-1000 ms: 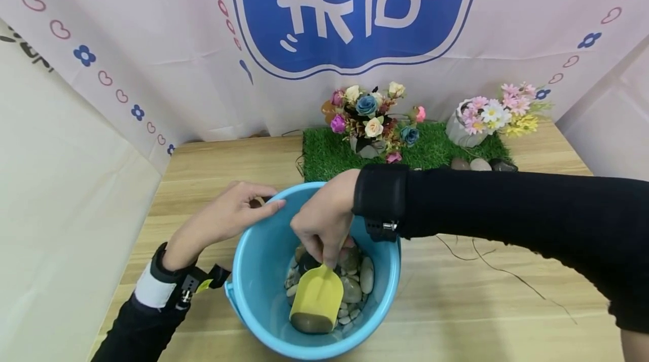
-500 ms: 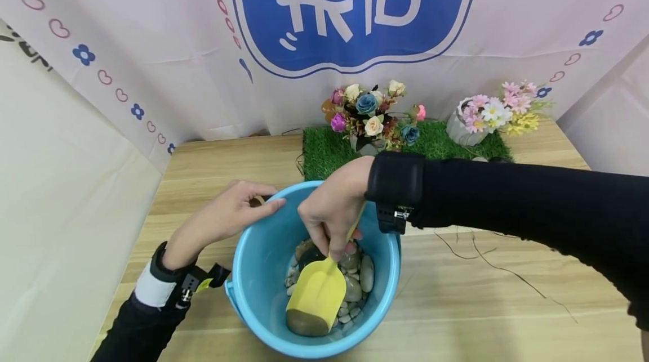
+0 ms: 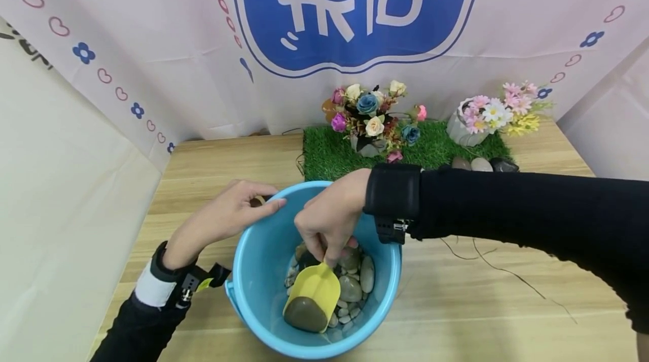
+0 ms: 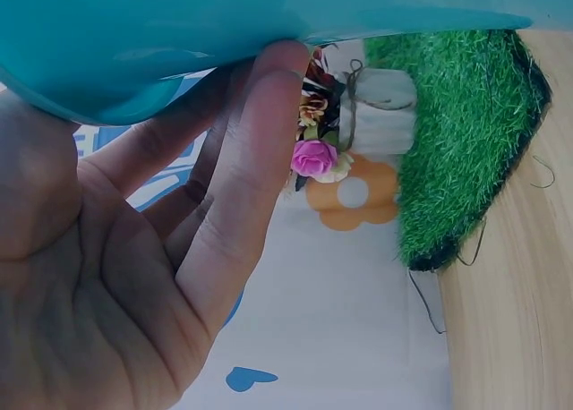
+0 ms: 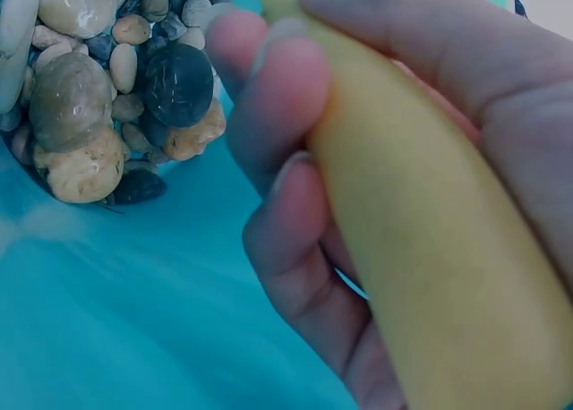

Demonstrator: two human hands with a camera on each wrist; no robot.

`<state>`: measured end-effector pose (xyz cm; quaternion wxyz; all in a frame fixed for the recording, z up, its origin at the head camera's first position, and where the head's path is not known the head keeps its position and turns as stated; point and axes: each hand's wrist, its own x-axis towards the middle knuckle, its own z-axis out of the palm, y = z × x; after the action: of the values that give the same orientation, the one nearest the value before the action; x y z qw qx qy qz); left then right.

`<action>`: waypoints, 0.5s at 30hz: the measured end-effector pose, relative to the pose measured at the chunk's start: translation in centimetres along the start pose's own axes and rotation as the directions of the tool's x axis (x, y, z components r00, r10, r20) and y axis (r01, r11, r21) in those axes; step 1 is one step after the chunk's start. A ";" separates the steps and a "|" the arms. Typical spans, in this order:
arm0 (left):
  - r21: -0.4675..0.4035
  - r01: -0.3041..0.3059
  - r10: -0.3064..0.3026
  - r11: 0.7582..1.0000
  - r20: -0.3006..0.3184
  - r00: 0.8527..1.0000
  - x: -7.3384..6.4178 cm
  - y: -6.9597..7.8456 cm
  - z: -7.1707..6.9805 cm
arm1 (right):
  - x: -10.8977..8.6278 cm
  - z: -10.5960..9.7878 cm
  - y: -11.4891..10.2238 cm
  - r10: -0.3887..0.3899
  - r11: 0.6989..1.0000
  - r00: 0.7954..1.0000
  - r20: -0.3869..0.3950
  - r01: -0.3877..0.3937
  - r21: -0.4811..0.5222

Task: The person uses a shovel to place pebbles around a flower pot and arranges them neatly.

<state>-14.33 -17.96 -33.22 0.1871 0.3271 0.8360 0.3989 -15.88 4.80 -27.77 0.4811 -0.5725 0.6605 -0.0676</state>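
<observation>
A light-blue bucket [image 3: 248, 283] stands on the table, with stones [image 3: 351, 289] of several sizes at its bottom. My right hand [image 3: 329, 213] reaches inside and grips a yellow toy shovel [image 3: 327, 289] by its handle. On the shovel's blade lies a large, smooth grey-brown stone [image 3: 306, 314], near the front edge. The right wrist view shows fingers and thumb curled round the thick yellow handle [image 5: 421, 222]. My left hand [image 3: 230, 213] holds the bucket's far-left rim, thumb on the inner side and fingers outside; the left wrist view shows those fingers [image 4: 242, 168] against the outer wall.
Behind the bucket lies a green turf mat [image 3: 329, 153] with a pot of mixed roses [image 3: 372, 120] and a white pot of daisies [image 3: 476, 117]. A few stones [image 3: 480, 165] sit at its front right. Thin dark strands [image 3: 507, 272] lie on the wooden table [image 3: 456, 305].
The grey-brown stone shows farther up on the shovel's blade than before. My right hand and wrist have shifted slightly right since the first frame. The left hand has stayed on the rim.
</observation>
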 end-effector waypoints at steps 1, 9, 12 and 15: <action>0.001 -0.001 0.001 1.000 0.000 1.000 0.0 0.0 0.0 | 0.0 0.0 0.1 -0.002 1.000 1.000 -0.001 0.002 0.006; 0.007 0.021 -0.021 1.000 -0.007 1.000 -0.1 0.2 0.0 | -0.9 -0.1 0.6 -0.008 0.996 1.000 0.007 0.008 0.084; 0.007 0.033 -0.033 0.999 -0.007 0.999 -0.1 0.2 0.0 | -1.3 -0.3 0.6 -0.001 0.994 1.000 0.006 0.001 0.109; 0.008 0.031 -0.031 0.999 -0.007 0.999 -0.2 0.3 -0.1 | -1.8 -0.4 0.6 -0.005 0.990 1.000 0.001 0.005 0.144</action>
<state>-14.15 -17.97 -32.95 0.1890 0.3135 0.8433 0.3936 -16.75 6.28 -26.96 0.5214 -0.5380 0.6521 -0.1161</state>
